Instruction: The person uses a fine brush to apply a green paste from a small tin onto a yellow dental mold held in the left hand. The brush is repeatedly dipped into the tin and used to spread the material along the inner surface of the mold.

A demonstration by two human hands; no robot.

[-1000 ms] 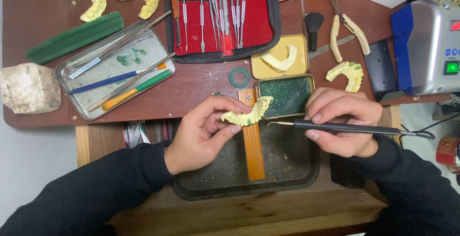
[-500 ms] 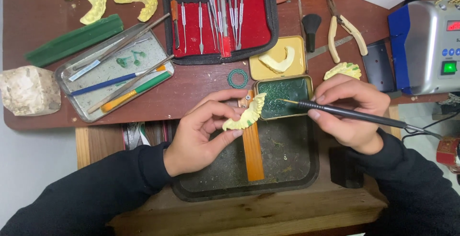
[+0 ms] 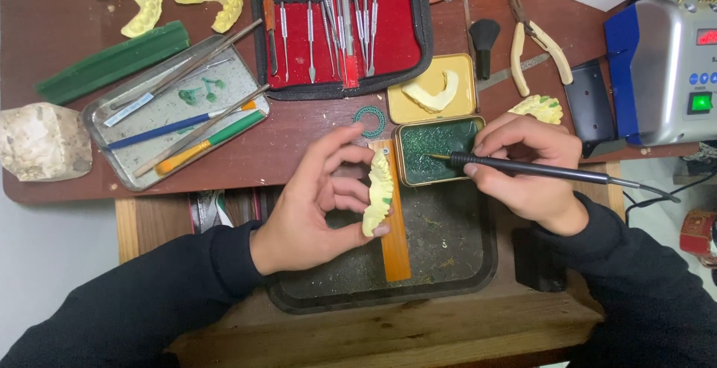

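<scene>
Dental cast (image 3: 379, 192) over dark tray (image 3: 478, 278), cluttered brown bench (image 3: 60, 17), wax tin (image 3: 437, 148)

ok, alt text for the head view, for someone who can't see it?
A person's left hand holds a yellow dental cast over a dark tray, while the right hand dips a black corded wax tool into a tin of green wax. Instruments and more casts lie on the bench.

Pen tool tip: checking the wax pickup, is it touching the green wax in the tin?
Touching: in the head view the pen tool tip rests on the green wax, no gap.
</scene>
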